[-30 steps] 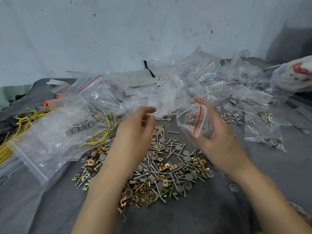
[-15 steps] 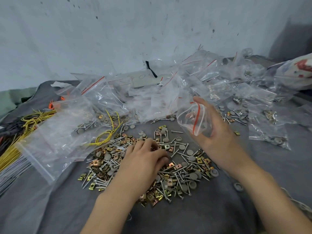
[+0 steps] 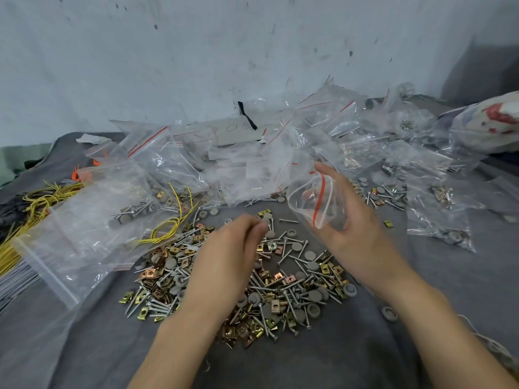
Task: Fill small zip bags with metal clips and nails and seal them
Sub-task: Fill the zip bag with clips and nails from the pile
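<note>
My right hand point(image 3: 356, 228) holds the floppy zip bag point(image 3: 314, 203); my blurred left hand point(image 3: 230, 248), whose grip I cannot tell, could spill pieces missing its mouth.

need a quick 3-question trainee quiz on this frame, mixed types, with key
1. Which hand holds the bag? A left; B right; C neither.
2. True or false: the yellow wires lie right of the pile.
3. Fill in: the bag's stripe is ___.
Key: 1 B, the right hand grips it. 2 false, they lie left of it. 3 red.
</note>
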`<action>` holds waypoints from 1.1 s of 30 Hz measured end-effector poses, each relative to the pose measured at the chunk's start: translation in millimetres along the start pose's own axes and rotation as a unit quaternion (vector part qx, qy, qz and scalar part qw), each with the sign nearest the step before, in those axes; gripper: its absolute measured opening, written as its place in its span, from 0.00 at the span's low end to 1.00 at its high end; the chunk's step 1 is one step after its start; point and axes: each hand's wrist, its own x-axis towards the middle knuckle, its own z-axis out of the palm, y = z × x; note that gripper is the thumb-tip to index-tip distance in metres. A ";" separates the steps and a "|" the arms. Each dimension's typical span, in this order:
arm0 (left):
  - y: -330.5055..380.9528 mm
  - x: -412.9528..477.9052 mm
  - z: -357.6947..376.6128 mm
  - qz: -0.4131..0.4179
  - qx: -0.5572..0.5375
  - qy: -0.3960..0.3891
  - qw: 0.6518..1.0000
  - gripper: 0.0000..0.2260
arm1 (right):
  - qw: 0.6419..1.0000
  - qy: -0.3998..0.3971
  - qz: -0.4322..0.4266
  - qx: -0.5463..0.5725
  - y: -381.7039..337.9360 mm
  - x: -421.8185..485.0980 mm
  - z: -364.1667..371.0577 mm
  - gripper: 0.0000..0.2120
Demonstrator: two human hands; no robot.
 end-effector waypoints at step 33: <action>39.1 34.2 -21.8 -0.005 -0.330 0.004 0.944 0.10 | 0.943 0.035 0.032 0.330 -34.6 17.9 -7.3 0.24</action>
